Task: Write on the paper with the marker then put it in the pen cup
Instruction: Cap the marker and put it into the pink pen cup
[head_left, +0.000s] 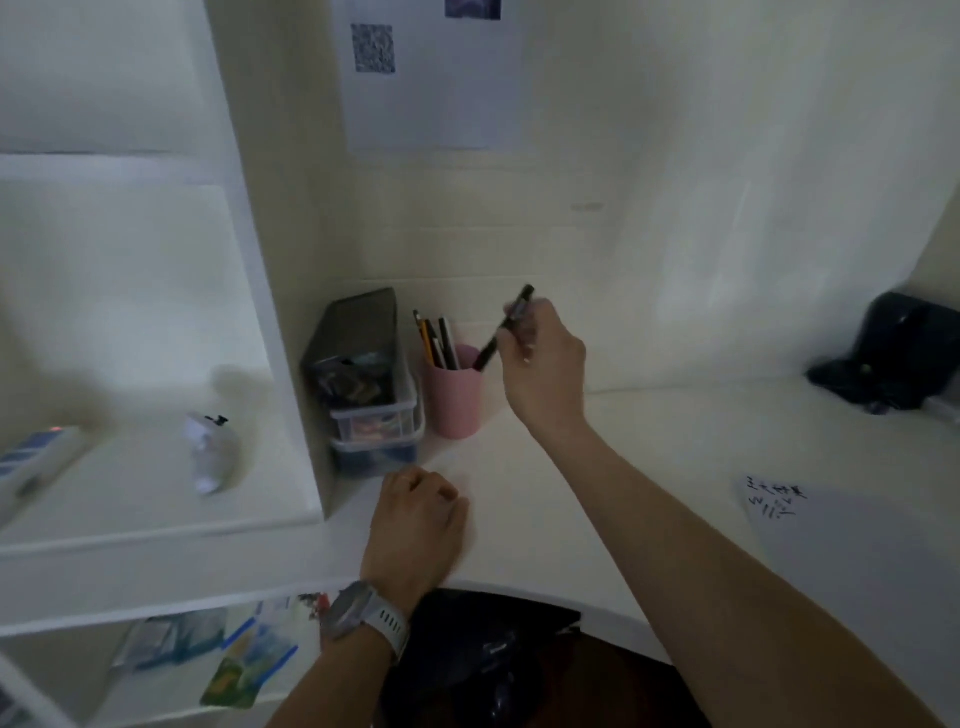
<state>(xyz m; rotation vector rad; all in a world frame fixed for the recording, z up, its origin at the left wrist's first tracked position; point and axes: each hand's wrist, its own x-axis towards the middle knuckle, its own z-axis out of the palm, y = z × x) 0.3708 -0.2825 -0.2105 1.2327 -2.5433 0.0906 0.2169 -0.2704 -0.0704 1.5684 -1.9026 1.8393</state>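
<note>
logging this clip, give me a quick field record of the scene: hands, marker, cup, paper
right hand: right hand holds the marker tilted, lower tip at the rim of the cup
left hand: left hand loosely closed, resting on the desk, holding nothing visible
cup: pink cup upright beside stacked bins, pens and pencils already in it
paper: paper on the desk at right, handwriting on it
task stage: writing looks done; marker not yet in the cup
</note>
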